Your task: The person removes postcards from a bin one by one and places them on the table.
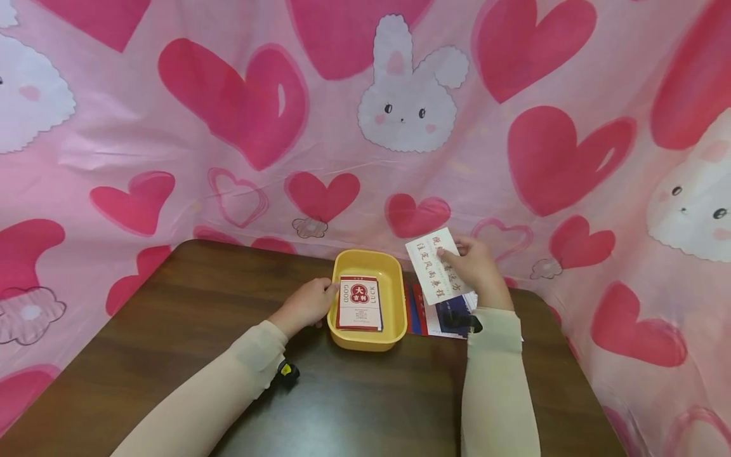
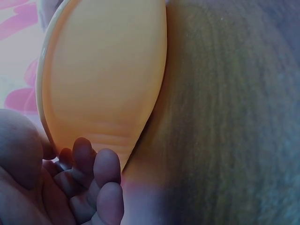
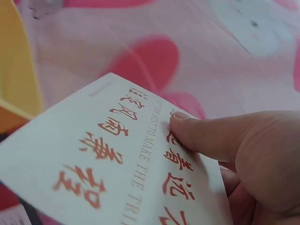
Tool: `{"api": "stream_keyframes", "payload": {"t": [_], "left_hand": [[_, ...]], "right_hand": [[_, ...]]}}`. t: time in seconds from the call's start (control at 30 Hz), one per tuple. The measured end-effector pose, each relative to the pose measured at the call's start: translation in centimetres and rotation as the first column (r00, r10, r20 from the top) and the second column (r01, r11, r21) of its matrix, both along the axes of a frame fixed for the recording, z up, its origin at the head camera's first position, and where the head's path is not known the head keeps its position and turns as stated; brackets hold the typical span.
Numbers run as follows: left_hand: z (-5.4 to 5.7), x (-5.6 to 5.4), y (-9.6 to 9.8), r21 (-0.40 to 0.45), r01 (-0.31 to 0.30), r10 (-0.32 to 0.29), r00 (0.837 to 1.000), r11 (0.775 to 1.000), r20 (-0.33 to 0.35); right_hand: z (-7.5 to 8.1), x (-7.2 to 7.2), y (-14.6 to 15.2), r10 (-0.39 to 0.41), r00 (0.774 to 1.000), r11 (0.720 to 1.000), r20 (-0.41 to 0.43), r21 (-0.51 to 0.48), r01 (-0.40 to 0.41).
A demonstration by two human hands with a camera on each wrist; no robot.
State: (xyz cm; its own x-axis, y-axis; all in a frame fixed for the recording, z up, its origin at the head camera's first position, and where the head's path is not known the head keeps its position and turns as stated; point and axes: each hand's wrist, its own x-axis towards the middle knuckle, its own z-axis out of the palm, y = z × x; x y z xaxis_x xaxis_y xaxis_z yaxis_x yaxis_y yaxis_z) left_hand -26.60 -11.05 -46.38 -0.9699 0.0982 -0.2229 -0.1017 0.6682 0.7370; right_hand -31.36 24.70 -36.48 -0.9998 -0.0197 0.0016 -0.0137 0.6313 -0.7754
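Left hand [image 1: 305, 304] first: at the tray's left wall, fingers curled against the outside, looks like thumb over the rim. Left wrist view is dim, so can't judge how firm that grip is. Risk: it's a one-sided hold, so a pull or downward push there could slide or tip the yellow tray [image 1: 393, 304] on the table [image 1: 342, 406].

Inside the tray: stack [image 1: 360, 304], "GOOD LUCK" card on top, lying toward the left wall with bare floor to its right. Nothing clamps it. If the tray tips or gets jerked, I'd expect the top cards to shear off rightward.

Right of the tray: white card [image 1: 425, 270] with red lettering, in the air, tilted, above the loose cards. Right hand [image 1: 476, 263] pinches it by one edge, thumb on the printed face, fingers behind. Most of the card overhangs that pinch, so it could twist or flex. If it went left too low, its leading corner could snag the tray's right rim.

Below it: fanned pile [image 1: 448, 317] on the table, partly hidden by the right cuff [image 1: 495, 327]. A low sleeve could drag those cards out of order.
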Motion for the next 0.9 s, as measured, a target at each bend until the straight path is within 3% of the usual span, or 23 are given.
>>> {"api": "stream_keyframes", "payload": {"t": [0.27,0.6,0.7,0.9], "left_hand": [[0.2,0.0,-0.2,-0.012,-0.005,0.005,1.0,1.0,0.004],[0.2,0.1,-0.2,-0.006,-0.004,0.004,1.0,1.0,0.005],[0.1,0.1,-0.1,-0.003,-0.003,0.003,1.0,1.0,0.003],[0.0,0.1,0.0,-0.014,0.003,-0.003,1.0,1.0,-0.011]], "right_hand": [[-0.9,0.1,4.7,-0.12,0.992,0.993,-0.047,0.01,0.121],[-3.4,1.4,11.2,-0.238,0.971,0.955,-0.012,0.177,0.237],[-4.1,1.8,12.3,-0.248,0.968,0.942,-0.017,0.229,0.246],[-5.6,1.6,13.1,-0.274,0.962,0.938,-0.005,0.219,0.269]]}}
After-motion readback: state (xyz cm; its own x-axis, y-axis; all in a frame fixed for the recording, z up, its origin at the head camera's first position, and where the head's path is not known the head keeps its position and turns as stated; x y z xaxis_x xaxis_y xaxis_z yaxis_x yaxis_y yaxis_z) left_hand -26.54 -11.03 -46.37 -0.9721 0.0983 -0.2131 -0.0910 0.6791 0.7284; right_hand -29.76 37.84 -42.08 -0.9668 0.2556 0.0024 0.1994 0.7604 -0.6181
